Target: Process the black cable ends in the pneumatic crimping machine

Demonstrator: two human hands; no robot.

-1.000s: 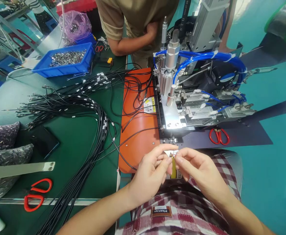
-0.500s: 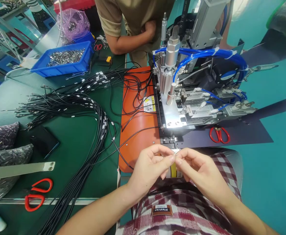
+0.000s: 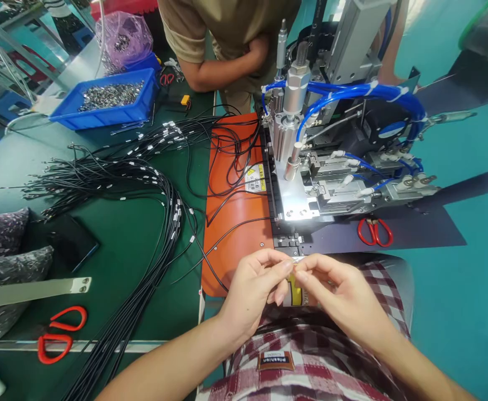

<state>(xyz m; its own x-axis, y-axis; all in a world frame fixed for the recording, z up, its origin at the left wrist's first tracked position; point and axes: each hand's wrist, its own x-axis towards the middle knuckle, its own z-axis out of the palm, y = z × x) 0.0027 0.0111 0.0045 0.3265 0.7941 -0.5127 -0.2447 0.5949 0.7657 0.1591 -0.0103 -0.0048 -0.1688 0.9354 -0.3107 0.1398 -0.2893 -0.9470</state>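
Close in front of the checked apron, my left hand [image 3: 254, 292] and my right hand [image 3: 342, 287] meet almost fingertip to fingertip. Each is pinched closed, thumb against forefinger. A tiny pale, shiny bit shows between the fingertips, too small and too covered to name. Both hands are just below the front edge of a metal press machine [image 3: 296, 192] with blue air hoses. Behind the fingers is a label with a yellow band [image 3: 297, 291], partly hidden. Left of my left hand lies an orange plate [image 3: 239, 223] with black cables crossing it.
A thick bundle of black cables [image 3: 169, 223] with white tags curves over the green table. A blue bin [image 3: 106, 103] of small metal parts stands at back left. Red-handled cutters [image 3: 62, 334] lie at left, red-handled scissors [image 3: 375, 232] at right. Across the table stands a person [image 3: 227, 33].
My fingertips have shifted slightly, and my left thumb has drawn back a little to the left from the right fingers. Both hands stay pinched in the same place.
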